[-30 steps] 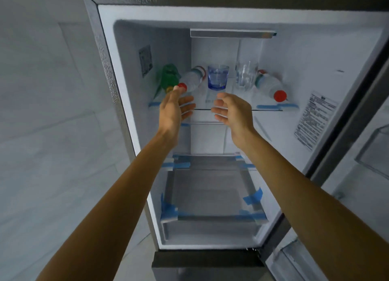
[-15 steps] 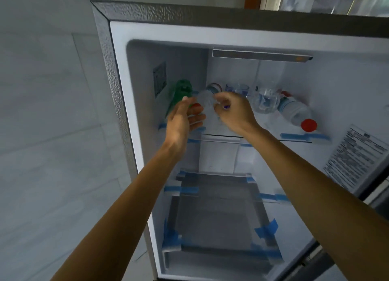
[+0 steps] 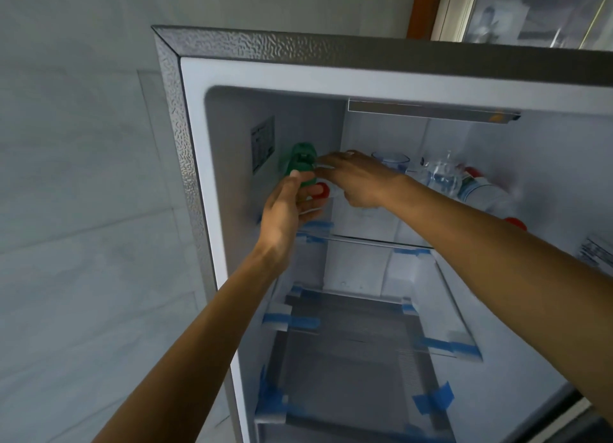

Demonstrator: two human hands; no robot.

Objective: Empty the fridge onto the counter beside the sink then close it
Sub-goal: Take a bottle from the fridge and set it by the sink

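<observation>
The fridge (image 3: 298, 49) stands open in front of me. On its upper glass shelf (image 3: 365, 240), a green bottle (image 3: 300, 159) is at the far left. My left hand (image 3: 288, 210) is closed around its lower part, thumb on its side. The red cap (image 3: 321, 190) of a lying clear bottle shows between my hands; its body is hidden. My right hand (image 3: 358, 180) lies over that bottle, fingertips reaching the green bottle's top; its grip is hidden. Further right stand a blue glass (image 3: 393, 160) and a clear glass (image 3: 442, 177), then a second lying red-capped bottle (image 3: 484, 193).
Below the shelf, the lower compartment has a grey ribbed cover (image 3: 348, 343) held with strips of blue tape. A pale tiled wall (image 3: 83, 210) is to the left of the fridge. A window frame (image 3: 431, 8) shows above it.
Both hands have gone deeper onto the upper shelf and to the left. My left hand has closed on the green bottle, and my right hand now reaches across the lying bottle.
</observation>
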